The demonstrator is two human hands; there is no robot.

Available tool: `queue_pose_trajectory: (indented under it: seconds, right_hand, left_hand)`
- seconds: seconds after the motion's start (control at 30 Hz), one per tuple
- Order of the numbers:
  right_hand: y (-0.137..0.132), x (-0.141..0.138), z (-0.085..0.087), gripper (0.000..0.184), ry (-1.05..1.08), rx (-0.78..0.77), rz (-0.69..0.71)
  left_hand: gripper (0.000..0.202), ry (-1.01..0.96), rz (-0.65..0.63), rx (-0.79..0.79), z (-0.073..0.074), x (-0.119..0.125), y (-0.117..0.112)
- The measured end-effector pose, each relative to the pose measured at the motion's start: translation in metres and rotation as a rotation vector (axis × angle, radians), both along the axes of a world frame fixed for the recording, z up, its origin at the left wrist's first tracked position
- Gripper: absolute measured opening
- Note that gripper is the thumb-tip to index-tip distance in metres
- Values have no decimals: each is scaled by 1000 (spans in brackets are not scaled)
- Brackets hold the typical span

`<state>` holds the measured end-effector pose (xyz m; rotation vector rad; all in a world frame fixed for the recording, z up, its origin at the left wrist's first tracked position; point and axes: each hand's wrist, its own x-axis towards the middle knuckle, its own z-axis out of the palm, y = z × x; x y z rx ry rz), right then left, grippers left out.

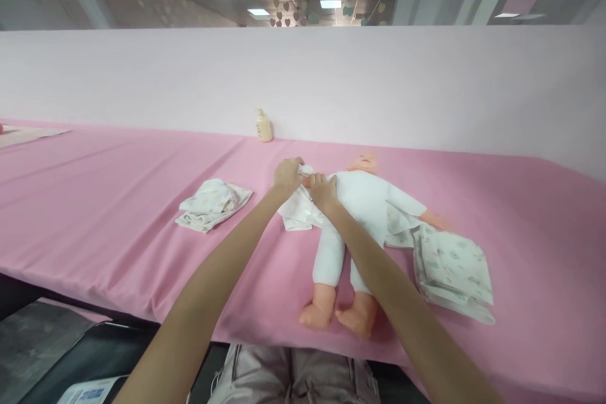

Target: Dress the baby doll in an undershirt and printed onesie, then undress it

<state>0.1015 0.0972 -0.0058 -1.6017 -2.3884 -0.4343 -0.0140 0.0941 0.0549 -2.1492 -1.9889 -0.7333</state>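
Note:
A baby doll [367, 202] in a white suit lies on its back on the pink table cover [118, 202], head towards the wall, bare feet towards me. My left hand [287, 173] is closed on the end of the doll's left-side white sleeve [298, 208]. My right hand [323, 191] is closed on the same sleeve beside the doll's shoulder; a bit of the doll's hand shows between my hands. The doll's other arm stretches out to the right.
A folded patterned cloth [213, 204] lies left of the doll. Another folded patterned garment [457, 271] lies at the doll's right side. A small pump bottle [264, 126] stands at the pale partition wall. A dark chair [95, 353] stands below the table edge.

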Motion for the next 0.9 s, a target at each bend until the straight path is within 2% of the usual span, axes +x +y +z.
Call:
queue_pose_trajectory:
  seconds: [0.1, 0.23, 0.37, 0.47, 0.6, 0.77, 0.9]
  right_hand:
    - [1, 0, -3, 45, -76, -42, 22]
    - [2, 4, -4, 43, -114, -105, 40]
    - [2, 9, 2, 38, 44, -85, 59]
    - [1, 13, 8, 35, 248, -33, -21]
    - [-13, 29, 13, 36, 515, 83, -192]
    - [-48, 76, 9, 38, 674, 155, -284]
    - [-72, 116, 4, 62, 931, 55, -427]
  left_hand:
    - [38, -10, -64, 12, -7, 16, -7]
    - [38, -193, -74, 32, -33, 34, -19]
    - [42, -460, 79, 49, -60, 37, -24]
    - [42, -509, 120, -49, -72, 37, -27]
    - [43, -389, 32, -109, -78, 38, -36]
    - [44, -358, -34, -91, -78, 37, -43]
    - [44, -432, -13, -106, -78, 34, -40]
